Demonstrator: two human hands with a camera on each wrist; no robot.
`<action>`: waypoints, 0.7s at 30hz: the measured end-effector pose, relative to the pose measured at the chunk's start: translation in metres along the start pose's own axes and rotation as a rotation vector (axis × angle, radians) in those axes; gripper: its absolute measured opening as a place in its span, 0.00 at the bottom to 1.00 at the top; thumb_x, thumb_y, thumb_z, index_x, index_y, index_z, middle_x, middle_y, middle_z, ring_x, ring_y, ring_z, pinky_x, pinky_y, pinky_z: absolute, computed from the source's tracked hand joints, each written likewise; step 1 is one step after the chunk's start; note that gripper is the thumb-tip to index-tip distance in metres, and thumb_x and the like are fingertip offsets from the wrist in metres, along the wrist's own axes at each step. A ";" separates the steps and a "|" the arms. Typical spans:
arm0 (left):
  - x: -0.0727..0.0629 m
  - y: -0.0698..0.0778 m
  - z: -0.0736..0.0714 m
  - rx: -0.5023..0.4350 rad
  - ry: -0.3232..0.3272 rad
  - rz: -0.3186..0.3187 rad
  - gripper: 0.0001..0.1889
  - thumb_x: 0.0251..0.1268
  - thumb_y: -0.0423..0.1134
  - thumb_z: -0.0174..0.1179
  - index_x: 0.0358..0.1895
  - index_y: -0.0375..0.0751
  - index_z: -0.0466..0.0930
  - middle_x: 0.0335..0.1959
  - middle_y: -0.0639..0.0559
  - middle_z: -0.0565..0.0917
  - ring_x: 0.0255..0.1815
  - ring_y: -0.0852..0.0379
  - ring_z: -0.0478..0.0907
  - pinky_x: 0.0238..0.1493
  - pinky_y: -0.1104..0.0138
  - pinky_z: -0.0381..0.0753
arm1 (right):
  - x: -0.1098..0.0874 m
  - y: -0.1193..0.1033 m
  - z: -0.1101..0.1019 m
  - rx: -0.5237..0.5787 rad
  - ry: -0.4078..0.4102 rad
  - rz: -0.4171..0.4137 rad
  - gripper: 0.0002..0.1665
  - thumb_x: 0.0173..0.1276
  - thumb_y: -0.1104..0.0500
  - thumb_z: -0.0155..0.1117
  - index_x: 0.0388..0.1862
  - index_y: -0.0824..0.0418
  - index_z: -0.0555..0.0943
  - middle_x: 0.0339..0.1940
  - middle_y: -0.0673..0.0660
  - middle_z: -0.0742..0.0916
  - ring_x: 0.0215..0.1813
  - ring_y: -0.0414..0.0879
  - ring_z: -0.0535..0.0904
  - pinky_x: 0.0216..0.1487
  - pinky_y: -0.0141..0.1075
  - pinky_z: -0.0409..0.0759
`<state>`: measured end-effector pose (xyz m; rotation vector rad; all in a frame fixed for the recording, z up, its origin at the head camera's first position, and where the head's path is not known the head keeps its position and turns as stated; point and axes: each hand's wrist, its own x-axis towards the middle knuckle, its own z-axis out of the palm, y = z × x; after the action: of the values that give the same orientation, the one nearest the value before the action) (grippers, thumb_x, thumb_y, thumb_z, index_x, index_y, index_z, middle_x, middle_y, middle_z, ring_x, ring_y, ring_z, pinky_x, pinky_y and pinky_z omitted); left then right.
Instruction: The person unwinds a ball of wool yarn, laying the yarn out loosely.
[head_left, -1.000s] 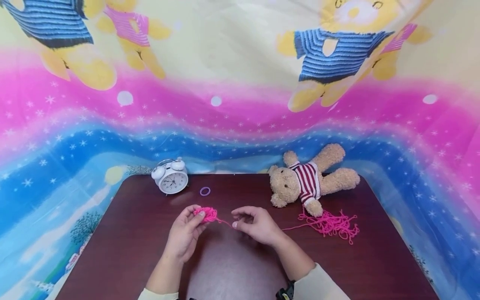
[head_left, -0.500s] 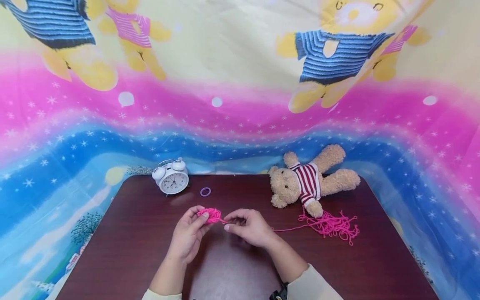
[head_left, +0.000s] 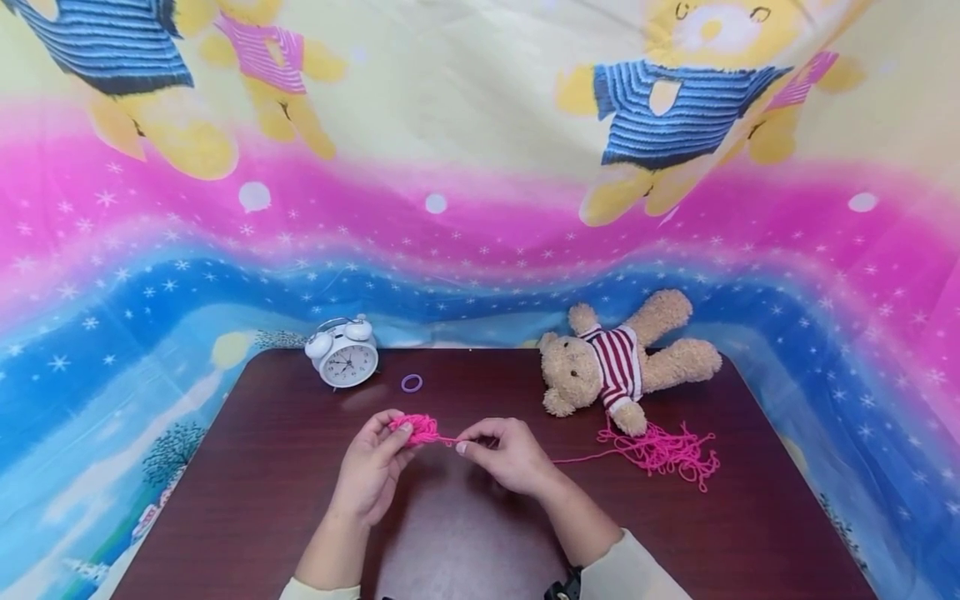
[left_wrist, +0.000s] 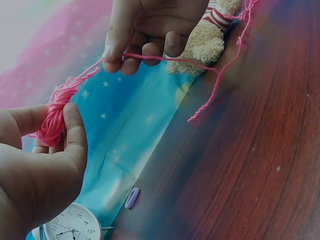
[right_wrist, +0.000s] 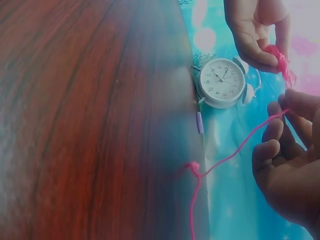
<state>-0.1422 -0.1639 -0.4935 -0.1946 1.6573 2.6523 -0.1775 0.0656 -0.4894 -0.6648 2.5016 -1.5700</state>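
Note:
My left hand (head_left: 369,477) holds a small wound bundle of pink yarn (head_left: 417,428) between thumb and fingers, above the table. To its right, my right hand (head_left: 512,457) pinches the strand (left_wrist: 150,57) that leaves the bundle, between thumb and index fingertip. In the left wrist view the strand runs taut from the bundle (left_wrist: 56,116) to those fingertips, then on past the curled fingers. From the right hand it leads across the table to a loose pink yarn tangle (head_left: 671,452). A small knot or kink (right_wrist: 194,168) shows on the trailing strand in the right wrist view.
On the dark red-brown table (head_left: 465,542), a white twin-bell alarm clock (head_left: 347,360) stands at the back left. Beside it lies a purple ring (head_left: 412,383). A teddy bear (head_left: 618,358) in a striped shirt lies at the back right, one paw against the tangle. A printed cloth (head_left: 480,233) hangs behind.
My right hand moved left toward the bundle, then slightly back right with the strand. The left hand kept its hold on the bundle and shifted only a little. Clock, ring and bear stayed put.

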 end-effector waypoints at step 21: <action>0.001 0.010 -0.013 0.002 0.023 0.031 0.09 0.77 0.31 0.59 0.53 0.39 0.69 0.47 0.49 0.84 0.46 0.57 0.87 0.56 0.60 0.85 | -0.009 0.011 -0.032 -0.030 0.032 0.030 0.05 0.70 0.52 0.73 0.42 0.46 0.91 0.39 0.43 0.90 0.33 0.39 0.81 0.34 0.34 0.82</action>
<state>-0.1423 -0.1803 -0.4904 -0.2024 1.6840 2.6805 -0.1834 0.1001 -0.4856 -0.6068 2.5503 -1.5489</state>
